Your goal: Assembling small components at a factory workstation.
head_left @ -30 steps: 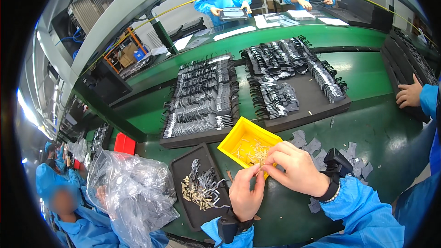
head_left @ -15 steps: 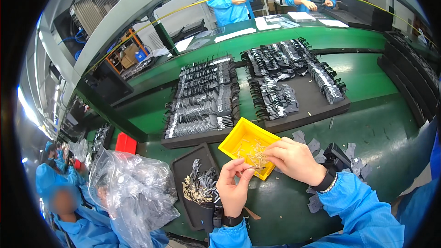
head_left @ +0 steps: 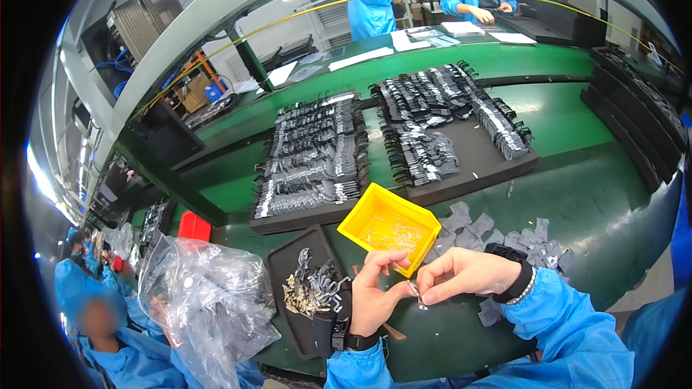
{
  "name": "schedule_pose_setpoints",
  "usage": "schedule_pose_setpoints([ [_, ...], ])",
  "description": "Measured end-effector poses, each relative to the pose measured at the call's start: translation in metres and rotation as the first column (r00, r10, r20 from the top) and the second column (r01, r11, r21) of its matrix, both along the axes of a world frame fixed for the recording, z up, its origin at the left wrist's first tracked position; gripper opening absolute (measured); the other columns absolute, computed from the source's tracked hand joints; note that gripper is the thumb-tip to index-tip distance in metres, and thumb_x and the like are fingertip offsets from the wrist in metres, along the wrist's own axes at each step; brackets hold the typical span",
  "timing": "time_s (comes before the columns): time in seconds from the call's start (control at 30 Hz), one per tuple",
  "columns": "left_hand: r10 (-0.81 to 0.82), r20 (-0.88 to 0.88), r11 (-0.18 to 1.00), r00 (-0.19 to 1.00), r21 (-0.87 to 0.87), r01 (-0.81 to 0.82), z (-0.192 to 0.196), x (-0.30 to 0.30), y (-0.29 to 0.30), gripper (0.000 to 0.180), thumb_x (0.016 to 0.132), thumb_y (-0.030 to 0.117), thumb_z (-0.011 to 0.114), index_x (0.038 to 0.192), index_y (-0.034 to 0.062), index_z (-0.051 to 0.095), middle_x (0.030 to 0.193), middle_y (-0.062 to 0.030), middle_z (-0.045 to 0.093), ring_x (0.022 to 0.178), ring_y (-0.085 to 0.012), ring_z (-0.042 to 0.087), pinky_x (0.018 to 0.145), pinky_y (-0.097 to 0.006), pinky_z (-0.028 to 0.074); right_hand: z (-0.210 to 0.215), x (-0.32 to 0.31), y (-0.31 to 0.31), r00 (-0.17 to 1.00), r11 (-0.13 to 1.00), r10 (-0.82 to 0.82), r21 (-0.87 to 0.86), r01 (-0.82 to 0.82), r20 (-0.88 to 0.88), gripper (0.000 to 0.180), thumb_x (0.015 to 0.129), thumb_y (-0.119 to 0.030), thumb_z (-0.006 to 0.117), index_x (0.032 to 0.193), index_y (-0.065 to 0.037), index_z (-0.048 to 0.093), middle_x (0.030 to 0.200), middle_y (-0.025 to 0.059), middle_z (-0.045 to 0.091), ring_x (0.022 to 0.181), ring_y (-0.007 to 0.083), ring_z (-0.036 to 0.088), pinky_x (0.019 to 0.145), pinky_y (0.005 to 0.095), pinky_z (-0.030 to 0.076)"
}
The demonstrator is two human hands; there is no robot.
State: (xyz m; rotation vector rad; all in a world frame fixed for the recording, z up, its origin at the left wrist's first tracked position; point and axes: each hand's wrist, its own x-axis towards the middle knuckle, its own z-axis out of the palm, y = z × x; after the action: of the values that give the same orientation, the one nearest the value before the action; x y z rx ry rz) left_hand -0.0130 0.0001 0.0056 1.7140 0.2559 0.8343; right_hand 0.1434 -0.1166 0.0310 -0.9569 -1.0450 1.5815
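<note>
- The black tray (head_left: 288,274) of small metal clips lies at the left hand's wrist, on the green bench (head_left: 577,194).
- The left hand (head_left: 375,295) pinches a tiny metal piece (head_left: 413,289) from its left.
- The right hand (head_left: 465,275) closes its fingers on the piece from the right; both hands are equally near.
- The yellow bin (head_left: 360,217) sits just beyond the hands.

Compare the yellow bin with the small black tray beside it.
The yellow bin is bright, deep-walled and holds thin pale wire-like bits; the black tray is dark, shallow and holds a heap of metal clips. The bin lies beyond the hands, the tray beside the left hand. Both rest on the green bench.
</note>
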Motion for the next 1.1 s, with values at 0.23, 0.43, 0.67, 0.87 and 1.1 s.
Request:
schedule_pose_setpoints([
  [0.23,-0.654,-0.271,0.752,0.707,-0.125,0.647,0.01,0.006,-0.014,0.067,0.063,0.016,0.079,0.121,0.0049,0.047,0.1,-0.0036,0.058,0.086,-0.0136,0.05,0.076,-0.027,0.043,0.007,0.02,-0.065,0.958,0.964,0.26,0.096,-0.249,-0.122,0.009,0.085,-0.007,0.058,0.084,0.002,0.059,0.085,0.003,0.055,0.08,0.0094,0.05,0.072,0.024,0.04],
  [0.43,-0.269,-0.463,0.723,0.844,0.483,0.495,-0.013,0.04,-0.085,0.044,0.071,0.035,0.069,0.103,0.008,0.056,0.102,-0.0106,0.053,0.091,-0.027,0.055,0.074,-0.035,0.047,0.01,0.048,-0.109,0.874,0.88,-0.376,0.178,0.441,-0.308,0.015,0.08,-0.013,0.062,0.073,0.0,0.058,0.07,0.0072,0.049,0.067,0.0191,0.045,0.062,0.0314,0.037],
  [0.67,-0.011,-0.558,0.603,0.83,0.658,0.45,-0.021,0.05,-0.109,0.045,0.071,0.028,0.066,0.11,0.0094,0.053,0.107,-0.0085,0.05,0.092,-0.0245,0.051,0.074,-0.033,0.044,-0.01,0.045,-0.104,0.908,0.929,-0.312,0.108,0.353,-0.279,0.007,0.082,-0.007,0.059,0.081,-0.001,0.059,0.086,0.0043,0.052,0.081,0.011,0.048,0.069,0.0237,0.04],
  [0.87,0.011,-0.436,0.605,0.9,0.72,0.341,-0.023,0.05,-0.083,0.029,0.072,0.021,0.064,0.099,0.0111,0.06,0.106,-0.0061,0.054,0.094,-0.0232,0.051,0.073,-0.032,0.042,-0.022,0.05,-0.1,0.85,0.914,-0.347,0.06,0.401,-0.398,0.012,0.087,-0.013,0.056,0.086,-0.002,0.056,0.088,0.0034,0.054,0.073,0.0098,0.049,0.067,0.0232,0.041],
  [1.1,0.127,-0.106,0.666,0.986,0.746,-0.005,0.009,0.042,-0.09,0.018,0.074,-0.003,0.06,0.091,0.0031,0.062,0.079,-0.0128,0.055,0.075,-0.0298,0.056,0.067,-0.033,0.047,-0.034,0.044,-0.097,0.845,0.938,-0.292,0.039,0.345,-0.447,0.014,0.087,-0.013,0.054,0.09,0.001,0.054,0.082,0.0042,0.05,0.073,0.0125,0.048,0.064,0.0257,0.04],
])
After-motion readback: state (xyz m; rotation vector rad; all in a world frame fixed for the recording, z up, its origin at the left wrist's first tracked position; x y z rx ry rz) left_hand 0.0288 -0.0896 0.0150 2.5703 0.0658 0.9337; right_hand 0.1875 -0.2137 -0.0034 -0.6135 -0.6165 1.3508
